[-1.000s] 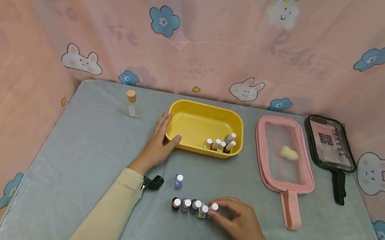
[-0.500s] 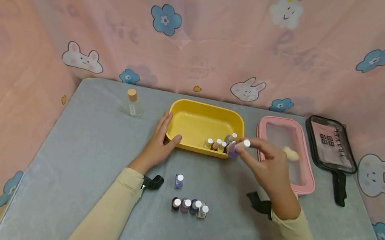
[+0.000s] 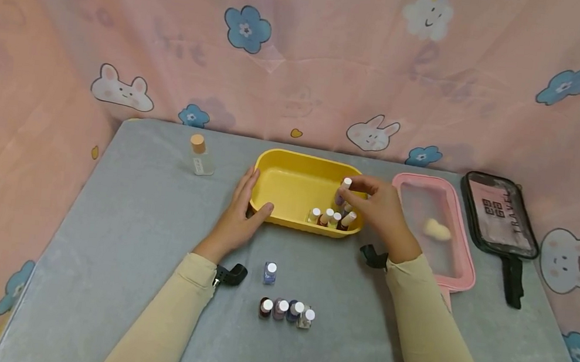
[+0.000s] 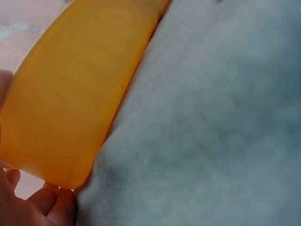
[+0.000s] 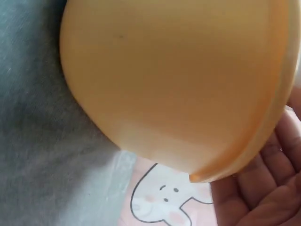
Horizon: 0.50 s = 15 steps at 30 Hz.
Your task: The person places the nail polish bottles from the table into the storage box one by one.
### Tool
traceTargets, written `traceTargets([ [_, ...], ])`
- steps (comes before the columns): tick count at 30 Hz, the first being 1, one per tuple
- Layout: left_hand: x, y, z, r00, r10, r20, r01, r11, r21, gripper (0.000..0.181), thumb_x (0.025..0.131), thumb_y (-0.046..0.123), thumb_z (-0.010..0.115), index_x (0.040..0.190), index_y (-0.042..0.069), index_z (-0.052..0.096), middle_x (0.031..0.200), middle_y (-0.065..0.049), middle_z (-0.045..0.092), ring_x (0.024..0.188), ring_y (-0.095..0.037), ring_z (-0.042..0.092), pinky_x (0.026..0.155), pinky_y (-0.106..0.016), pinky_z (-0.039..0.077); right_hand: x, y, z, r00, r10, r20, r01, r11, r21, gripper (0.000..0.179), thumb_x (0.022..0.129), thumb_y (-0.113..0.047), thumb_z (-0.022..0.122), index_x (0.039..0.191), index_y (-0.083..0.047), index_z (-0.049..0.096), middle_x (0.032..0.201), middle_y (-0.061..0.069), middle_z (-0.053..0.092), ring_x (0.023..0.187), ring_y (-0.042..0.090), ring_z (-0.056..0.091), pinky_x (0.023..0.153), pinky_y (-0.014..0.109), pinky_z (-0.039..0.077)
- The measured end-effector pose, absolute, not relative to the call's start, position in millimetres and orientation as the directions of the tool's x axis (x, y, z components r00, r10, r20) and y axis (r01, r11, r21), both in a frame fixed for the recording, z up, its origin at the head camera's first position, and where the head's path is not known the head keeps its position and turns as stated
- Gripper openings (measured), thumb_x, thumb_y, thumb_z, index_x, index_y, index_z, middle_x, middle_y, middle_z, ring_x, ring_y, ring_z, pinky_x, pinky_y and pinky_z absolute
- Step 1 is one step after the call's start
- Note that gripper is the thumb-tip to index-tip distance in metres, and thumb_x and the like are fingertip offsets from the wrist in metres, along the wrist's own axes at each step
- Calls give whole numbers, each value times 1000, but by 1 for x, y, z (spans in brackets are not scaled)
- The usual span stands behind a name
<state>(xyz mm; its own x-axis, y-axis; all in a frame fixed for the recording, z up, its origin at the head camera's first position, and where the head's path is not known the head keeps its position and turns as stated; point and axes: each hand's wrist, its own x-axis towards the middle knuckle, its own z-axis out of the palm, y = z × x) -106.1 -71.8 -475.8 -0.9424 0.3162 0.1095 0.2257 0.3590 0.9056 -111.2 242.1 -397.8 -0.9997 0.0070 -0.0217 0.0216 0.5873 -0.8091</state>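
My right hand (image 3: 379, 208) pinches a small nail polish bottle (image 3: 346, 184) by its white cap, over the right end of a yellow tray (image 3: 289, 184). A bit of purple shows below the cap. Several more nail polish bottles (image 3: 326, 215) stand or lean in the tray's near right corner. At the tray's left end, my left hand (image 3: 235, 222) rests with extended fingers along the wall and the thumb at the near rim. The left wrist view shows those fingers (image 4: 56, 205) against the tray's end. From the right wrist, the tray wall (image 5: 174, 89) hides the bottle.
A short row of nail polish bottles (image 3: 287, 310) stands near the front, with a blue one (image 3: 269, 273) behind it. A glass bottle with a wooden cap (image 3: 201, 157) is at back left. To the right lie a pink pouch (image 3: 464, 264) and a black clear-windowed pouch (image 3: 498, 217).
My right hand has picked the purple bottle off the right end of the front row and carried it up over the tray. My left hand stays on the tray.
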Motion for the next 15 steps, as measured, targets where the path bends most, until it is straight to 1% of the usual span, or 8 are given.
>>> traceTargets([
  [3, -106, -71, -476, -941, 319, 112, 229, 357, 905, 84, 106, 44, 59, 173, 22, 12, 178, 6, 0, 161, -21, 10, 127, -51, 17, -110, 244, -399, -995, 10, -94, 81, 613, -786, 36, 96, -31, 82, 123, -7, 77, 118, 10, 74, 113, 30, 63, 100, 47, 56],
  [5, -106, -71, -475, -940, 320, 115, 231, 354, 906, 84, 107, 43, 59, 173, 22, 12, 178, 5, 0, 161, -22, 11, 128, -51, 16, -109, 245, -399, -994, 4, -112, 90, 627, -773, 37, 95, -32, 82, 124, -8, 77, 120, 9, 73, 111, 30, 64, 95, 45, 58],
  [8, -106, -71, -475, -940, 319, 120, 234, 346, 909, 84, 107, 42, 59, 173, 21, 12, 178, 5, 0, 161, -22, 11, 128, -51, 16, -107, 246, -399, -993, -8, -116, 83, 649, -756, 39, 95, -33, 82, 125, -9, 77, 124, 9, 72, 112, 30, 64, 92, 43, 59],
  [11, -105, -72, -474, -940, 319, 122, 234, 343, 910, 84, 106, 42, 59, 173, 21, 12, 178, 6, 0, 161, -21, 10, 128, -51, 16, -106, 247, -397, -992, -12, -129, 90, 651, -754, 39, 95, -33, 82, 126, -9, 77, 125, 10, 71, 113, 31, 63, 93, 44, 59],
  [13, -105, -72, -474, -939, 321, 123, 236, 342, 910, 84, 107, 42, 59, 173, 21, 12, 178, 6, 0, 161, -20, 10, 128, -50, 16, -104, 247, -394, -992, -9, -125, 89, 657, -749, 41, 96, -35, 81, 127, -9, 76, 126, 10, 71, 117, 32, 61, 98, 47, 57],
  [15, -105, -72, -474, -937, 324, 126, 241, 342, 908, 84, 107, 41, 60, 172, 20, 12, 178, 3, 0, 161, -21, 10, 128, -50, 15, -99, 246, -389, -996, -1, -93, 69, 668, -741, 43, 97, -37, 80, 128, -9, 76, 128, 10, 71, 121, 33, 59, 104, 52, 53],
])
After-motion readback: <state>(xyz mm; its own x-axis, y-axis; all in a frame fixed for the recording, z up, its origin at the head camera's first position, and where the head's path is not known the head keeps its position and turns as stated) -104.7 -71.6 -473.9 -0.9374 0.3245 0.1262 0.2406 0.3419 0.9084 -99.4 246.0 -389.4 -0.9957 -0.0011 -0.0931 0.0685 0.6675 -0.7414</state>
